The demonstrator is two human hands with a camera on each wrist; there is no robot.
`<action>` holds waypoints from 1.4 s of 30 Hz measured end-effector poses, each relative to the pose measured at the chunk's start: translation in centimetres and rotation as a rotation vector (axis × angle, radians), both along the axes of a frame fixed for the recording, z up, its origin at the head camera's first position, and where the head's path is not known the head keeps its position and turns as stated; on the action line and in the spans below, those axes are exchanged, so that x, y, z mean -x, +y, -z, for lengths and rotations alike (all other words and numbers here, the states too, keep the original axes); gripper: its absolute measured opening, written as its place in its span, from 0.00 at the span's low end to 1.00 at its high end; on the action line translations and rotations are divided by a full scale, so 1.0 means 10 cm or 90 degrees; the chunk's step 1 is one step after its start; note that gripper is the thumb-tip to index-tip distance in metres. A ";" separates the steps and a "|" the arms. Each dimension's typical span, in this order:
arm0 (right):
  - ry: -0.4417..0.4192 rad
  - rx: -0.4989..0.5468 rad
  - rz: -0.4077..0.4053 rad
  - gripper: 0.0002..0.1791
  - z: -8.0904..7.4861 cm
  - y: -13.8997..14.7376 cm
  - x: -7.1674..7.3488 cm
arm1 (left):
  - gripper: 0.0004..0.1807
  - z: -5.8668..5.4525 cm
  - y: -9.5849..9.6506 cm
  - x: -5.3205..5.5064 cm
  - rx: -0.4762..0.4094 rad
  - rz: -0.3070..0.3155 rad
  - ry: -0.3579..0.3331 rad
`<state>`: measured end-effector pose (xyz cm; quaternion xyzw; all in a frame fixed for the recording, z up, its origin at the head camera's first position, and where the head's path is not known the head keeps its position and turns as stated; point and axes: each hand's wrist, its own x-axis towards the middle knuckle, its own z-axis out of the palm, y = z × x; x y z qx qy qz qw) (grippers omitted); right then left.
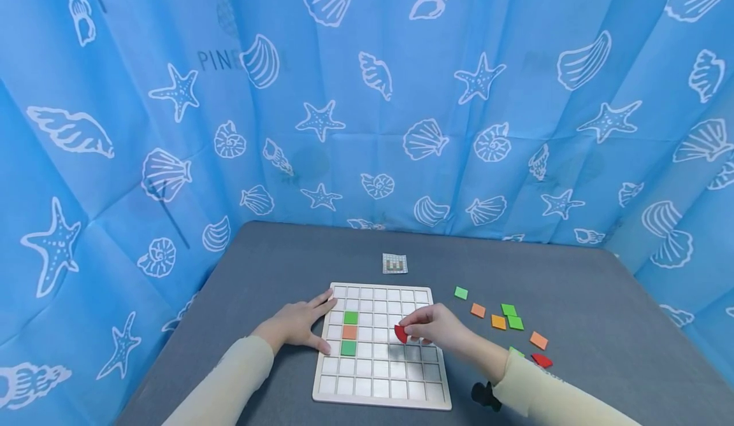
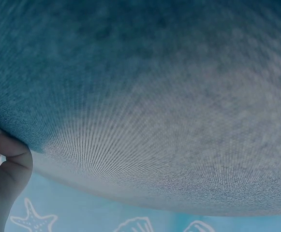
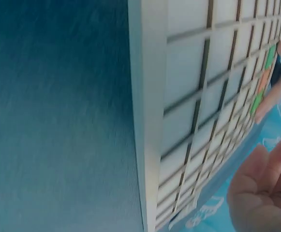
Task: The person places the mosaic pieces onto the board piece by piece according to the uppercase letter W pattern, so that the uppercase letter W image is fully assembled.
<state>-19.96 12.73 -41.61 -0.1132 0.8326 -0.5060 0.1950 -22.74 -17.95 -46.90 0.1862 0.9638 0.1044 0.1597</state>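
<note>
Over the right half of the white grid board (image 1: 381, 403), right hand (image 1: 441, 326) pinches a red piece (image 1: 401, 334); left hand (image 1: 295, 324) spread at board's left edge. Probably best: brace board, square piece to grid, lower flat.

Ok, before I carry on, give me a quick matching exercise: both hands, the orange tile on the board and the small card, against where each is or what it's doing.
Column one
1. Left hand
2. Right hand
3. Orange tile on the board
4. Small card

Column two
A. Between two green tiles
B. On the table, beyond the board's far edge
C. Pinching a red piece over the board
D. Fingers and thumb at the board's left edge

Pairs: 1-D, 2-C, 3-A, 4-B
</note>
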 end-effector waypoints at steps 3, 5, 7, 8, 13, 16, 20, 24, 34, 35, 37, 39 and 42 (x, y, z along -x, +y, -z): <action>-0.011 0.007 -0.003 0.08 0.04 -0.06 -0.03 | 0.58 -0.01 0.01 0.00 -0.001 -0.002 -0.003; -0.017 0.016 -0.006 0.08 0.06 -0.10 -0.05 | 0.58 -0.01 0.01 0.00 0.000 -0.003 -0.003; -0.023 0.031 -0.010 0.08 0.07 -0.13 -0.06 | 0.58 -0.02 0.01 0.01 0.002 -0.003 0.000; -0.025 0.039 -0.011 0.08 0.08 -0.15 -0.07 | 0.58 -0.02 0.01 0.01 0.003 -0.003 0.000; -0.041 0.058 -0.004 0.07 0.12 -0.24 -0.09 | 0.58 -0.04 0.01 0.00 0.001 0.000 0.002; -0.046 0.054 0.000 0.06 0.13 -0.32 -0.10 | 0.58 -0.04 0.01 0.01 0.003 0.002 0.004; -0.050 0.041 0.000 0.06 0.16 -0.42 -0.12 | 0.57 -0.02 0.01 0.03 0.011 0.000 0.007; -0.057 0.040 0.004 0.05 0.21 -0.52 -0.15 | 0.57 0.00 0.01 0.04 0.013 -0.003 0.008; -0.095 0.069 0.005 0.04 0.29 -0.69 -0.22 | 0.57 -0.07 0.04 0.00 0.002 -0.002 0.002; -0.088 0.065 0.003 0.04 0.30 -0.71 -0.22 | 0.57 -0.08 0.04 0.00 0.003 -0.002 0.000; -0.073 0.060 -0.002 0.05 0.30 -0.73 -0.22 | 0.57 -0.09 0.04 0.00 0.003 -0.004 -0.002; -0.055 0.049 -0.007 0.05 0.31 -0.75 -0.22 | 0.57 -0.10 0.04 0.00 0.002 -0.005 -0.003; -0.037 0.037 -0.012 0.05 0.31 -0.79 -0.22 | 0.57 -0.09 0.04 0.00 0.000 -0.004 -0.002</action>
